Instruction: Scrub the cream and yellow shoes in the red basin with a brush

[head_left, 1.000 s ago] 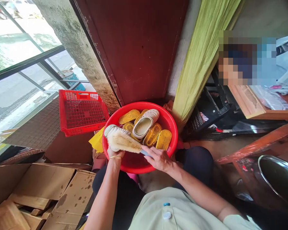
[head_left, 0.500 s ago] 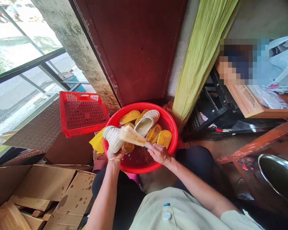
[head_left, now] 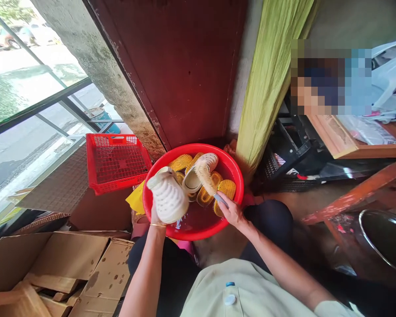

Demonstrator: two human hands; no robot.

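Note:
Over the left side of a red basin [head_left: 240, 176], my left hand [head_left: 155, 216] grips a white clog [head_left: 170, 198] from below, its holed upper facing me. My fingers are mostly hidden behind the shoe. My right hand [head_left: 232, 212] is closed around the grey-blue handle of a scrubbing brush [head_left: 206, 178], whose pale bristles stand apart from the held clog. Behind the brush another white clog [head_left: 192, 181] lies in the basin among several yellow sandals [head_left: 226, 190]. Water shows at the bottom of the basin.
Left of the basin sits a red plastic crate [head_left: 119, 165], with cardboard boxes [head_left: 66, 255] nearer me. A dark red door [head_left: 171, 70] rises behind. At right are a green curtain [head_left: 264, 79], a wooden table [head_left: 336, 136] and a metal pot [head_left: 366, 229].
The brush has come away from the held clog, moving right with my right hand. My left hand has turned the clog so that its upper faces me more.

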